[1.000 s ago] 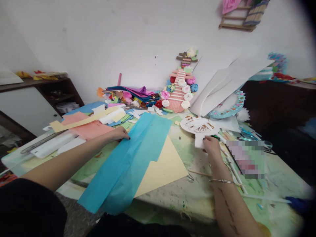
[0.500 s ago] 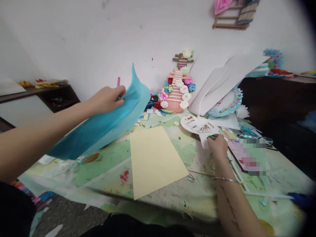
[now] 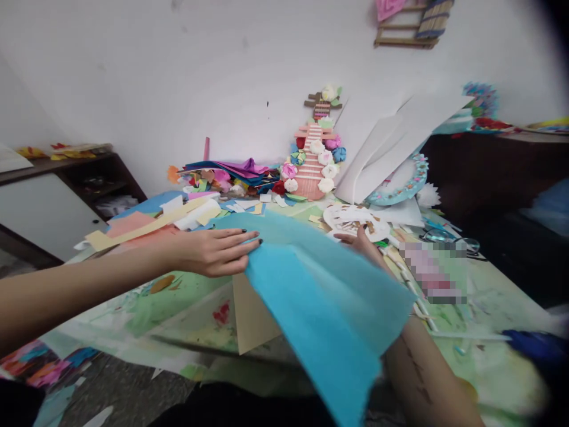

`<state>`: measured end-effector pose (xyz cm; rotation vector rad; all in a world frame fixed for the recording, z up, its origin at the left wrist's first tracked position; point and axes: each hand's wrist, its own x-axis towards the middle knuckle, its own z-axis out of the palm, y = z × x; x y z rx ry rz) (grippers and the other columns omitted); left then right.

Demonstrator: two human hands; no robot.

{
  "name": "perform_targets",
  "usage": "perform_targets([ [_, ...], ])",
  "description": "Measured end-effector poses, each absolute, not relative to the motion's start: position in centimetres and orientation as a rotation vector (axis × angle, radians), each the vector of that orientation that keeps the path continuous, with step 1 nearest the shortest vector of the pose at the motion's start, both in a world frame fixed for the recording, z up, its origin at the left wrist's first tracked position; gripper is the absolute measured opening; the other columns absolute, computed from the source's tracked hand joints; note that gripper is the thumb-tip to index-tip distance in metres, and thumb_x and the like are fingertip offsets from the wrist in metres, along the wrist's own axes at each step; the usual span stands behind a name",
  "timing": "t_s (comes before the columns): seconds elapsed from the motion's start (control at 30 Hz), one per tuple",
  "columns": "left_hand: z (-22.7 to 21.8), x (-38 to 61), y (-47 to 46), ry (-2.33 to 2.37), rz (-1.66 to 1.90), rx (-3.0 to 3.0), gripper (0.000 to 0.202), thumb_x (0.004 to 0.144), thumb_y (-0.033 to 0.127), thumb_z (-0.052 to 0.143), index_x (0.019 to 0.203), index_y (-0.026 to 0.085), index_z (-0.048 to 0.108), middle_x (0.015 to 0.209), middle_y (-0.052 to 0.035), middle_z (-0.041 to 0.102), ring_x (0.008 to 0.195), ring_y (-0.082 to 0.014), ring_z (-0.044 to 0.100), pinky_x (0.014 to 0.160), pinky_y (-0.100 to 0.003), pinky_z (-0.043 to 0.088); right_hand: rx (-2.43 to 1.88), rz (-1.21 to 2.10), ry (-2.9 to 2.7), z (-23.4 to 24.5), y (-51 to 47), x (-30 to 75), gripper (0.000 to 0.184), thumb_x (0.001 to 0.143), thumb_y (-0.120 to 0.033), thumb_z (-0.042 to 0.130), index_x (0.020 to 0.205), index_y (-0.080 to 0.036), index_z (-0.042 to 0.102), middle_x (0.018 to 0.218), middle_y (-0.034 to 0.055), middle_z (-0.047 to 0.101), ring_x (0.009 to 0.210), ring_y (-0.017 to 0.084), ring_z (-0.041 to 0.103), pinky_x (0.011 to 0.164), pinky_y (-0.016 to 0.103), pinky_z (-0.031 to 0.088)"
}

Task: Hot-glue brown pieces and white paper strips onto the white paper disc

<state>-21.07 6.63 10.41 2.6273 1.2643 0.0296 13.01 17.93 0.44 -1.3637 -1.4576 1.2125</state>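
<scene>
A large sheet of blue tissue paper spreads across the middle, its near corner drooping past the table's front edge. My left hand rests on its left side, fingers stretched out and nearly flat; the thumb is hidden. Beneath the sheet shows part of a pale yellow paper. At the right, my right hand has its fingers apart and nothing visible in them. It is beside the white cut-out oval, and I cannot tell if they touch. The blue sheet hides part of my right hand and forearm.
A pink lute-shaped craft piece with paper flowers leans against the wall. White sheets stand beside it. Coloured papers and scraps pile up at the back left. Glasses and white sticks lie on the right.
The blue tissue paper has swung from the left over to the middle, now covering most of the yellow sheet. My left hand's fingers have straightened. My right hand has opened and drawn slightly left.
</scene>
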Motion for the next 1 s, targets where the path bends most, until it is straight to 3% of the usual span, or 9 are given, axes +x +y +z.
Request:
perform_targets([
  [0.07,8.0,-23.1,7.4,1.227,-0.052,2.732,0.028,0.096,0.024,0.039,0.095,0.023,0.067,0.140,-0.0105,0.055,0.140,-0.0278,0.038,0.119,-0.052,0.027,-1.279,1.479,-1.429,0.9,17.4,12.8,0.048,0.096,-0.055,0.044,0.122,-0.016,0.055,0.110,0.0119,0.067,0.090,0.022,0.068,0.076,0.040,0.057],
  [0.17,4.6,-26.3,8.5,1.227,-0.014,2.940,0.032,0.097,0.014,0.034,0.100,0.018,0.066,0.139,-0.0158,0.056,0.135,-0.0269,0.047,0.114,-0.051,0.036,-1.157,1.740,-1.504,0.8,16.9,11.8,0.060,0.094,-0.065,0.028,0.121,-0.016,0.050,0.104,0.0159,0.071,0.080,0.024,0.072,0.070,0.038,0.057],
  [0.27,1.9,-28.2,8.8,1.178,0.035,3.170,0.030,0.097,0.013,0.034,0.098,0.015,0.064,0.133,-0.0163,0.060,0.129,-0.0248,0.053,0.108,-0.045,0.045,-1.187,1.558,-1.831,-0.4,16.5,10.1,0.045,0.092,-0.055,0.047,0.114,-0.017,0.052,0.101,0.0143,0.071,0.080,0.021,0.070,0.068,0.032,0.054],
  [0.37,0.5,-28.5,7.9,1.128,-0.005,3.282,0.028,0.098,0.014,0.034,0.099,0.015,0.063,0.129,-0.0152,0.063,0.124,-0.0237,0.057,0.101,-0.039,0.050,-1.213,1.335,-1.972,-1.7,15.9,8.5,0.040,0.075,-0.038,0.073,0.105,-0.016,0.056,0.089,0.0086,0.068,0.078,0.019,0.063,0.066,0.028,0.047],
  [0.5,0.7,-27.5,6.4,1.142,-0.059,3.212,0.035,0.088,0.010,0.042,0.120,0.014,0.056,0.132,-0.0165,0.061,0.122,-0.0268,0.057,0.096,-0.039,0.052,-1.193,1.152,-2.102,-2.1,15.3,7.6,0.022,0.071,-0.028,0.074,0.086,-0.017,0.061,0.071,0.0003,0.060,0.065,0.014,0.052,0.060,0.026,0.036],
  [0.6,1.8,-26.5,6.5,1.097,-0.108,3.060,0.074,0.072,0.010,0.052,0.144,0.013,0.033,0.147,-0.0184,0.046,0.135,-0.0316,0.044,0.109,-0.050,0.040,-1.177,1.070,-2.175,-1.9,15.2,7.5,0.015,0.072,-0.017,0.067,0.062,-0.018,0.056,0.057,-0.0026,0.050,0.058,0.012,0.044,0.057,0.027,0.027],
  [0.7,2.8,-25.3,7.6,1.107,-0.206,2.892,0.095,0.066,0.019,0.063,0.151,0.017,0.021,0.155,-0.0164,0.033,0.143,-0.0371,0.028,0.116,-0.061,0.018,-1.190,1.022,-2.174,-1.6,15.6,7.7,0.016,0.075,-0.017,0.061,0.059,-0.017,0.056,0.056,-0.0025,0.049,0.058,0.012,0.043,0.058,0.027,0.026],
  [0.87,3.4,-22.5,10.1,1.023,-0.333,2.672,0.090,0.071,0.051,0.072,0.148,0.022,0.034,0.153,-0.0153,0.038,0.141,-0.0409,0.030,0.113,-0.057,0.026,-1.244,1.042,-2.077,-1.3,16.8,9.1,0.016,0.076,-0.029,0.058,0.066,-0.017,0.058,0.059,-0.0021,0.049,0.059,0.012,0.042,0.057,0.026,0.026],
  [1.0,3.1,-19.9,11.5,1.063,-0.315,2.745,0.077,0.071,0.049,0.077,0.137,0.019,0.050,0.131,-0.0177,0.057,0.123,-0.0368,0.049,0.101,-0.046,0.038,-1.249,1.187,-2.045,-1.1,17.4,10.4,0.024,0.070,-0.039,0.059,0.061,-0.018,0.054,0.056,-0.0032,0.045,0.055,0.011,0.037,0.052,0.025,0.024],
])
